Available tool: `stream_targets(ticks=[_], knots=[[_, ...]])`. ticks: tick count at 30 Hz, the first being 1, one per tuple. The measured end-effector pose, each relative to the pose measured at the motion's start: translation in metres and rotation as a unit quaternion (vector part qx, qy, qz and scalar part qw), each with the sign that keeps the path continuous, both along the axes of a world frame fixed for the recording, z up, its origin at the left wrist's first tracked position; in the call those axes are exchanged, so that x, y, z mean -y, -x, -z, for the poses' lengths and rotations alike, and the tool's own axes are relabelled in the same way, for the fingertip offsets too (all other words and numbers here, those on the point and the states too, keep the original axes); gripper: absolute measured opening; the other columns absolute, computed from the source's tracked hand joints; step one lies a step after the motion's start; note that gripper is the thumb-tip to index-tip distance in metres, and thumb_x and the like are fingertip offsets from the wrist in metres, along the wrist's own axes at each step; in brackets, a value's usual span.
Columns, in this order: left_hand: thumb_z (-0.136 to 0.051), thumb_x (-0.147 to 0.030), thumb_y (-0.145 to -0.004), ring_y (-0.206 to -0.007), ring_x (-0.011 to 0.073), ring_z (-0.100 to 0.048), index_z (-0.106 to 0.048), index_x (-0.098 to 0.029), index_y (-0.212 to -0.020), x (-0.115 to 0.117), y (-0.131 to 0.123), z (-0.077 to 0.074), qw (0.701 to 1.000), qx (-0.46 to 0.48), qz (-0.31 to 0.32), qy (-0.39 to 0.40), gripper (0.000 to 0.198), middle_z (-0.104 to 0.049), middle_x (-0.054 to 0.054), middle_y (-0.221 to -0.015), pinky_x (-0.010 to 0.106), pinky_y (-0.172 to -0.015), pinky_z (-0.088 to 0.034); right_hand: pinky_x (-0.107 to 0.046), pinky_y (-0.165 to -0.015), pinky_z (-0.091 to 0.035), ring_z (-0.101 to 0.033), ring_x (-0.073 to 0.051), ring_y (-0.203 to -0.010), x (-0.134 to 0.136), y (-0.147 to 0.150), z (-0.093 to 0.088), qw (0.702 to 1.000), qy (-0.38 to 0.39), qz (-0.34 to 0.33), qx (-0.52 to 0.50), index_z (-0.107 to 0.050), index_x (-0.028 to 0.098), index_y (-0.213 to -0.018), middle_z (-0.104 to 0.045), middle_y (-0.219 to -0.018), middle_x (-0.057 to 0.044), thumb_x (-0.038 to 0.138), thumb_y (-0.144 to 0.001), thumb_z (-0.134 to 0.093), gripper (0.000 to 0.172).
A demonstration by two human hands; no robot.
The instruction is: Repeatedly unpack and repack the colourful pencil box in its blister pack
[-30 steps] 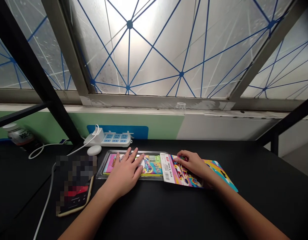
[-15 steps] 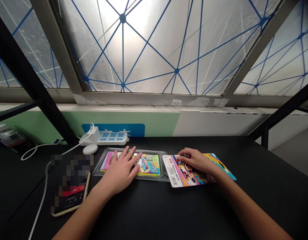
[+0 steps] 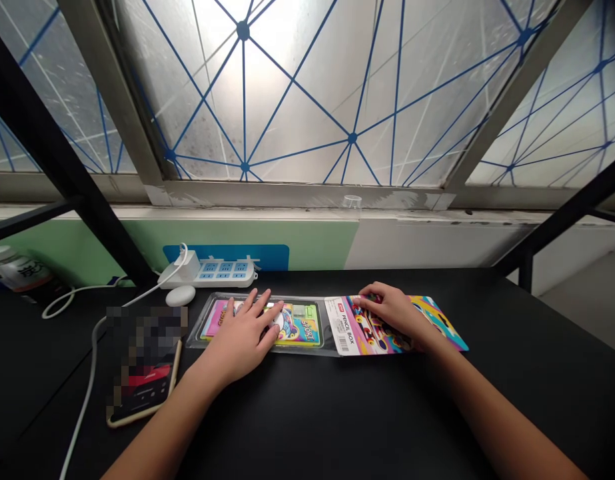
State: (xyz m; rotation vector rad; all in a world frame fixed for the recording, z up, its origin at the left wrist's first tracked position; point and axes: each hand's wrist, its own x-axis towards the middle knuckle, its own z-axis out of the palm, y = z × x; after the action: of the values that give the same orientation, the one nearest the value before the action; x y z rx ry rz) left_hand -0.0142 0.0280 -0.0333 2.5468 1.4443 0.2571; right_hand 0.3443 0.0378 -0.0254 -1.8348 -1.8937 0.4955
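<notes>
My left hand (image 3: 244, 337) lies with spread fingers on a colourful pencil box (image 3: 304, 327), which rests in a clear plastic tray (image 3: 328, 340). The hand covers the middle of the box. Just to the right, a printed backing card (image 3: 346, 327) marked "PENCIL BOX" lies nearly flat, its left edge meeting the tray. My right hand (image 3: 390, 310) is closed on the upper part of this card, fingers bent and pointing left. Part of the card's print is hidden under the hand and wrist.
A phone (image 3: 147, 393) lies left of my left forearm, beside a white cable (image 3: 90, 373). Behind are a round white object (image 3: 180, 296) and a power strip (image 3: 224, 273). A jar (image 3: 20, 273) stands far left; a small clear cup (image 3: 352, 201) is on the window sill.
The backing card has turned and shifted slightly up with my right hand, so it now lies in line with the tray. My left hand has stayed on the pencil box.
</notes>
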Motion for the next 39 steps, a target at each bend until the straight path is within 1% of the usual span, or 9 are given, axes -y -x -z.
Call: stream_targets(ticks=[7, 13, 18, 22, 25, 27, 31, 35, 39], knots=[[-0.031, -0.047, -0.101, -0.151, 0.0337, -0.015, -0.038, -0.036, -0.152, 0.001, -0.004, 0.000, 1.000, -0.001, -0.004, 0.005, 0.052, -0.024, 0.003, -0.163, 0.069, -0.115, -0.011, -0.032, -0.062, -0.049, -0.066, -0.022, -0.070, 0.008, 0.022, 0.004, 0.999, 0.006, 0.032, -0.035, -0.068, 0.024, -0.087, -0.073, -0.080, -0.003, 0.058, -0.083, -0.061, 0.034], [-0.034, -0.049, -0.102, -0.152, 0.0314, -0.012, -0.037, -0.033, -0.152, 0.017, -0.025, -0.008, 0.993, 0.096, 0.018, 0.063, 0.053, -0.020, 0.003, -0.165, 0.065, -0.118, -0.004, -0.033, -0.069, -0.048, -0.066, -0.022, -0.077, 0.009, 0.051, 0.013, 0.999, 0.000, 0.013, -0.034, -0.067, 0.026, -0.088, -0.071, -0.090, -0.003, 0.056, -0.085, -0.059, 0.031], [-0.036, -0.053, -0.101, -0.150, 0.0250, -0.024, -0.039, -0.033, -0.150, 0.027, -0.029, -0.020, 0.946, 0.281, 0.027, 0.157, 0.053, -0.026, 0.001, -0.163, 0.048, -0.122, -0.019, -0.035, -0.078, -0.047, -0.063, -0.023, -0.087, 0.008, 0.050, 0.014, 1.000, 0.003, -0.005, -0.017, -0.069, 0.025, -0.090, -0.069, -0.097, -0.005, 0.056, -0.085, -0.059, 0.033], [-0.044, -0.049, -0.099, -0.141, 0.0253, -0.042, -0.061, -0.028, -0.129, 0.013, -0.014, -0.024, 0.915, 0.391, -0.035, 0.090, 0.041, -0.046, 0.003, -0.154, 0.038, -0.116, -0.034, -0.036, -0.078, -0.048, -0.063, -0.024, -0.087, 0.008, 0.037, 0.012, 1.000, 0.023, -0.014, -0.013, -0.068, 0.023, -0.091, -0.068, -0.097, -0.007, 0.057, -0.087, -0.057, 0.036], [-0.046, -0.047, -0.097, -0.133, 0.0266, -0.051, -0.067, -0.023, -0.114, -0.003, -0.003, -0.016, 0.888, 0.441, -0.128, 0.027, 0.035, -0.061, 0.007, -0.138, 0.040, -0.113, -0.035, -0.037, -0.081, -0.049, -0.064, -0.025, -0.090, 0.010, 0.022, 0.008, 0.998, 0.045, -0.034, -0.019, -0.068, 0.023, -0.097, -0.069, -0.102, -0.008, 0.058, -0.086, -0.058, 0.038], [-0.042, -0.047, -0.099, -0.129, 0.0266, -0.055, -0.066, -0.021, -0.113, -0.011, 0.000, -0.007, 0.855, 0.489, -0.167, 0.049, 0.038, -0.066, 0.008, -0.130, 0.041, -0.110, -0.039, -0.037, -0.085, -0.051, -0.064, -0.026, -0.097, 0.011, 0.010, 0.005, 0.994, 0.080, -0.070, -0.038, -0.067, 0.024, -0.108, -0.068, -0.110, -0.007, 0.058, -0.081, -0.064, 0.043], [-0.033, -0.049, -0.102, -0.129, 0.0251, -0.054, -0.062, -0.020, -0.117, -0.014, -0.003, 0.007, 0.824, 0.537, -0.150, 0.096, 0.044, -0.063, 0.009, -0.135, 0.040, -0.107, -0.042, -0.041, -0.099, -0.047, -0.059, -0.031, -0.117, 0.012, 0.001, -0.001, 0.986, 0.114, -0.106, -0.055, -0.058, 0.026, -0.128, -0.061, -0.127, -0.010, 0.058, -0.072, -0.074, 0.066], [-0.029, -0.054, -0.103, -0.134, 0.0239, -0.049, -0.060, -0.023, -0.124, -0.005, -0.007, 0.004, 0.845, 0.517, -0.107, 0.086, 0.048, -0.059, 0.007, -0.139, 0.040, -0.113, -0.035, -0.049, -0.105, -0.040, -0.053, -0.036, -0.124, 0.009, 0.028, -0.007, 0.993, 0.069, -0.094, 0.014, -0.057, 0.027, -0.130, -0.055, -0.136, -0.013, 0.060, -0.070, -0.074, 0.071], [-0.026, -0.057, -0.103, -0.133, 0.0244, -0.049, -0.058, -0.024, -0.126, -0.002, -0.005, 0.001, 0.851, 0.508, -0.099, 0.090, 0.051, -0.059, 0.006, -0.139, 0.040, -0.113, -0.035, -0.051, -0.107, -0.033, -0.051, -0.035, -0.125, 0.001, 0.085, -0.012, 0.988, 0.046, -0.134, 0.067, -0.058, 0.028, -0.129, -0.057, -0.136, -0.011, 0.058, -0.074, -0.074, 0.065]])
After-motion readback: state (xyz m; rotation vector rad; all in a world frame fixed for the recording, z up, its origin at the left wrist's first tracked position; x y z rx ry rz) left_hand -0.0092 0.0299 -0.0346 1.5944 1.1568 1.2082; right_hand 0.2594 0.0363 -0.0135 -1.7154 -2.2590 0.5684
